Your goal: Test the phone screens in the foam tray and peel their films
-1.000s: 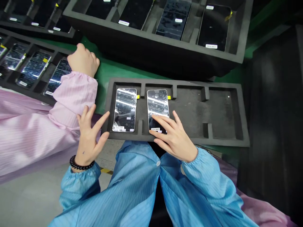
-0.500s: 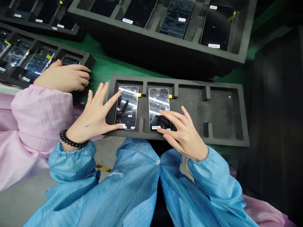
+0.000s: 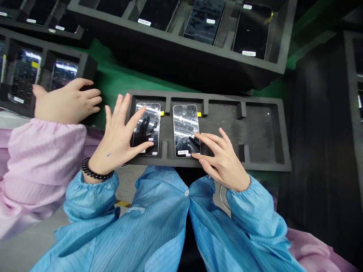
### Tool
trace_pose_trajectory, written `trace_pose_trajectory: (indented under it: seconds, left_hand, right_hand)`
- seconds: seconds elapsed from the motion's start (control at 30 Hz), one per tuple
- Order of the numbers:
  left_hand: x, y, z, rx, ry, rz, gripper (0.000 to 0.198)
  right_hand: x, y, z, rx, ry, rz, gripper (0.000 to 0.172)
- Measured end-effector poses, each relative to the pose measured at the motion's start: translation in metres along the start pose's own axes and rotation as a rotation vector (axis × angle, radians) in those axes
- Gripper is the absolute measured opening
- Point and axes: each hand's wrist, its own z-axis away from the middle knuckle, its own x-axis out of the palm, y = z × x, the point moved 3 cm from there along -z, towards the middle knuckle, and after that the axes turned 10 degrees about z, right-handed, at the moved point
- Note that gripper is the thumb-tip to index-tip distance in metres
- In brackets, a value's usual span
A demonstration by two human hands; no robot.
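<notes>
A dark foam tray (image 3: 255,162) with several slots lies in front of me. Two glossy phones fill its left slots: the left phone (image 3: 147,126) and the right phone (image 3: 185,128). My left hand (image 3: 116,141) is open with fingers spread, its thumb and fingertips resting on the left phone and the tray's left edge. My right hand (image 3: 221,160) is open too, fingertips touching the lower right corner of the right phone. The two right slots of the tray hold nothing.
A co-worker's hand (image 3: 66,100) in a pink sleeve rests on another foam tray (image 3: 87,64) of phones at the left. A larger tray (image 3: 198,56) with several dark phones stands behind on the green surface (image 3: 119,81). A dark wall is at the right.
My left hand moved up from beside the tray onto the left phone. The co-worker's hand dropped from the green surface onto the left tray's edge. My right hand stayed on the right phone.
</notes>
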Motion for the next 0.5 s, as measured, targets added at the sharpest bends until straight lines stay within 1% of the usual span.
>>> trace_pose_trajectory:
  seconds: [0.1, 0.2, 0.27, 0.33, 0.4, 0.47, 0.5]
  left_hand:
    - [0.002, -0.001, -0.002, -0.028, 0.018, -0.002, 0.084]
    - [0.007, -0.005, -0.005, -0.029, 0.018, -0.013, 0.085]
    - [0.012, -0.009, -0.007, -0.027, -0.001, -0.015, 0.088]
    - [0.016, -0.013, -0.008, -0.039, -0.032, -0.012, 0.093]
    - [0.018, -0.014, -0.008, -0.054, -0.038, -0.013, 0.097]
    - [0.015, -0.011, -0.007, -0.062, -0.009, -0.023, 0.094]
    - [0.013, -0.007, -0.006, -0.058, 0.008, -0.029, 0.089]
  right_hand:
    - [0.004, -0.004, -0.003, -0.033, -0.009, -0.005, 0.032]
    - [0.007, -0.007, -0.006, -0.045, -0.028, 0.003, 0.033]
    - [0.007, -0.004, -0.008, -0.007, -0.008, 0.041, 0.032]
    - [0.007, 0.001, -0.009, 0.062, 0.029, 0.101, 0.033]
    - [0.008, 0.007, -0.010, 0.128, 0.042, 0.156, 0.035]
    - [0.012, 0.012, -0.013, 0.174, 0.015, 0.197, 0.038]
    - [0.014, 0.013, -0.014, 0.186, -0.006, 0.213, 0.040]
